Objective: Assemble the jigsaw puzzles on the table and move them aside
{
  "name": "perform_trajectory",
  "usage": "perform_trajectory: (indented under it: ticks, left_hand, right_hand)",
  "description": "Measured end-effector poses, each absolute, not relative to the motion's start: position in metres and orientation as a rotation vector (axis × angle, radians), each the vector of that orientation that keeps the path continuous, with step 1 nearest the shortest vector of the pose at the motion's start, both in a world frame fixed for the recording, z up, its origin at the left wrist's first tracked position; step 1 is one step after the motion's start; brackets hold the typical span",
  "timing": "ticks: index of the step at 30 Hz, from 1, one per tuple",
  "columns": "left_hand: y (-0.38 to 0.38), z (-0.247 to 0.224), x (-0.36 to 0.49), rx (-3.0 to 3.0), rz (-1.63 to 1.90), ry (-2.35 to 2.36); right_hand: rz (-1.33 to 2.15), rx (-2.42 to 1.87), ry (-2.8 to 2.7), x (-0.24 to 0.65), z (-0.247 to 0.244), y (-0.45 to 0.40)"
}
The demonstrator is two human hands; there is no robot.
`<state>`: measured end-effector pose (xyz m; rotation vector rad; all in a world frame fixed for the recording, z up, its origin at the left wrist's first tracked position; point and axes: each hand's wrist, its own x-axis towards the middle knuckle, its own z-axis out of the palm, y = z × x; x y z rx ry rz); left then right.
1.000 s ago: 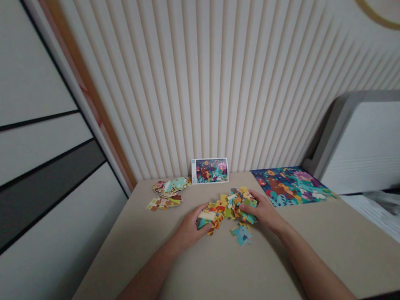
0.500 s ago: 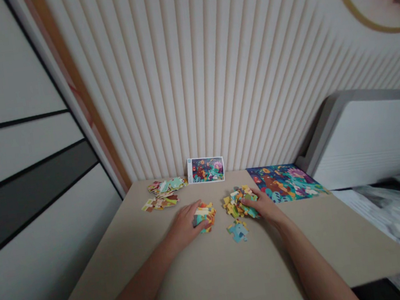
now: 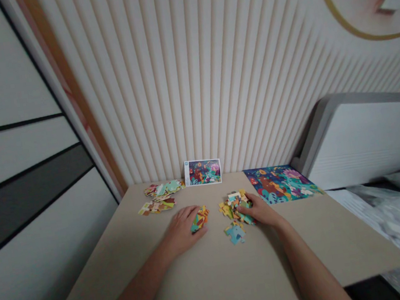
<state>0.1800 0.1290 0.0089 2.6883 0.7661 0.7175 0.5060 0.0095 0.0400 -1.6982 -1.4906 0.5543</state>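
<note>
- While the left hand [image 3: 184, 229] cups puzzle pieces [image 3: 199, 219], seemingly to keep them bunched, the right hand [image 3: 262, 209] clasps the edge of a pile [image 3: 234, 203].
- Beyond both hands, a card [image 3: 203, 172] stands, for viewing, I'd guess.

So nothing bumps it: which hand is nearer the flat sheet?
Right. The right hand is beside the flat sheet, at its near left corner; the left hand is farther left.

The head-worn view looks forward and down across the table [image 3: 217, 278].
</note>
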Motion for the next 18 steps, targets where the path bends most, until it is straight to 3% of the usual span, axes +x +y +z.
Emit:
perform_trajectory:
  ticks: [6,18]
  left_hand:
    - [0.131,0.006,0.178,2.694,0.681,0.756]
    - [0.136,0.009,0.178,2.625,0.786,0.739]
  right_hand:
    - [0.326,-1.730,-1.450,0.513,0.031,0.012]
    - [0.296,-1.776,-1.818,0.493,0.036,0.009]
